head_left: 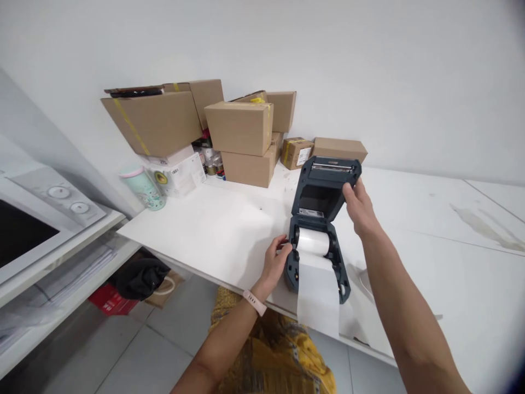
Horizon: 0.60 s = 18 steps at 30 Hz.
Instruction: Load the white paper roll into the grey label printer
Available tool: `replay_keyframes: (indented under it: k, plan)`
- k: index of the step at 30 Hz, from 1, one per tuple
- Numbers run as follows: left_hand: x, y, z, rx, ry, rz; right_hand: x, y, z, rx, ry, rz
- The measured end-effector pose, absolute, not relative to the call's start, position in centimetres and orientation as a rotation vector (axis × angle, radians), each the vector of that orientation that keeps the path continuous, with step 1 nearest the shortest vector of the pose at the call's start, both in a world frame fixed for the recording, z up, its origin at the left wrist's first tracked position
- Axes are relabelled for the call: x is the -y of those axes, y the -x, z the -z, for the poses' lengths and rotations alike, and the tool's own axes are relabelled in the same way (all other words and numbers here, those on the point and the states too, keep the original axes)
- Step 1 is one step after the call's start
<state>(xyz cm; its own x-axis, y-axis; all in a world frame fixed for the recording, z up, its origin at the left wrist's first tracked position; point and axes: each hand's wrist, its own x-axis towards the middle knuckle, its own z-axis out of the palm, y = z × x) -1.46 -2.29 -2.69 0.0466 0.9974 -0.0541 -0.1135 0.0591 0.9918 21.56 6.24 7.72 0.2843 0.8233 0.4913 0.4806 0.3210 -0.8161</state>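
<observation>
A dark label printer [293, 268] stands on the white table with its lid [324, 189] raised. Inside lies a roll of white labels [314, 242]; a strip of label paper [319, 301] runs from it over the front and hangs past the table edge. My right hand [361, 208] grips the right edge of the lid, thumb on the inner side and fingers behind. Against the left side of the printer base rests my left hand [278, 260], its fingers bent and touching the casing; part of them is hidden. A pink band is on my left wrist.
Stacked cardboard boxes [241, 128] stand along the wall, with smaller boxes [340, 148] behind the printer. A mint tumbler [145, 189] is at the table's left end beside a white box [180, 175]. A microwave [49, 208] sits on a shelf at far left.
</observation>
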Motion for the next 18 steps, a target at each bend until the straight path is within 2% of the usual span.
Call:
replay_keyframes:
  k: [2, 4, 6, 11, 18]
  plan:
    - [1.7, 1.3, 2.5, -1.137, -1.14, -1.167, -5.8, -21.3, -7.3, 1.294, 1.346, -0.246]
    - [0.9, 1.2, 2.3, -1.148, -1.185, -1.113, -4.4, -20.4, -6.9, 1.229, 1.383, 0.04]
    - [0.2, 1.3, 2.0, -1.161, -1.233, -1.034, -2.7, -19.3, -6.4, 1.366, 1.449, 0.178]
    - [-0.6, 1.6, 1.4, -1.23, -1.393, -0.932, -1.0, -18.1, -5.1, 2.313, 1.704, -0.379]
    - [-0.3, 1.6, -0.4, -1.34, -1.726, -0.776, -3.2, -17.2, -5.0, 2.596, 1.833, -0.625]
